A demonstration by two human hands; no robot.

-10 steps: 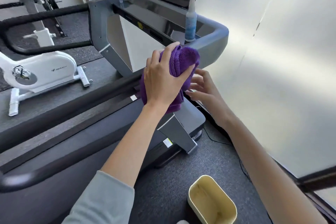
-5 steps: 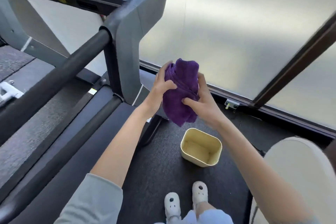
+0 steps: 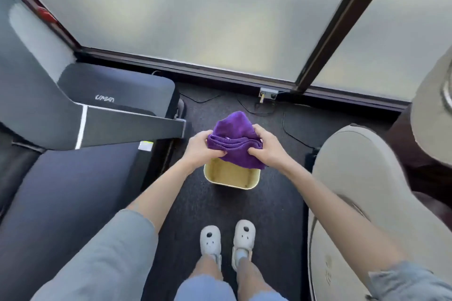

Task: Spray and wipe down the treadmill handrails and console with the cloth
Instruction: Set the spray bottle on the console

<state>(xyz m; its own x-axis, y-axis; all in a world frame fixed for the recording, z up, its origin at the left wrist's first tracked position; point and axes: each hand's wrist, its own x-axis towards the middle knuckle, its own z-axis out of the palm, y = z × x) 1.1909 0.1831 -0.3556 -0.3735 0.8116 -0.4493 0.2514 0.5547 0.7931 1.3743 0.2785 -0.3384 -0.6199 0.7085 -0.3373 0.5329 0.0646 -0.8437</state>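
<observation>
- The floor (image 3: 247,203) is a dark, finely speckled mat, and on it stands a pale yellow tub (image 3: 232,177), the landmark here.
- Beyond the tub a dark frame rail runs along the foot of frosted window panels (image 3: 195,12); thin black cables trail over the mat there.
- Left of the tub lies the treadmill base (image 3: 115,105), dark grey, with a small pale logo too blurred to read and a yellow-green sticker at its corner.
- Right of the tub sits a rounded beige object (image 3: 362,178).
- Directly above the tub hangs the purple cloth (image 3: 234,144), folded and bunched.
- The left hand (image 3: 200,150) pinches the cloth's left edge; the right hand (image 3: 267,148) grasps its right edge.
- Nearer than the tub stand two pale clogs (image 3: 227,239).
</observation>
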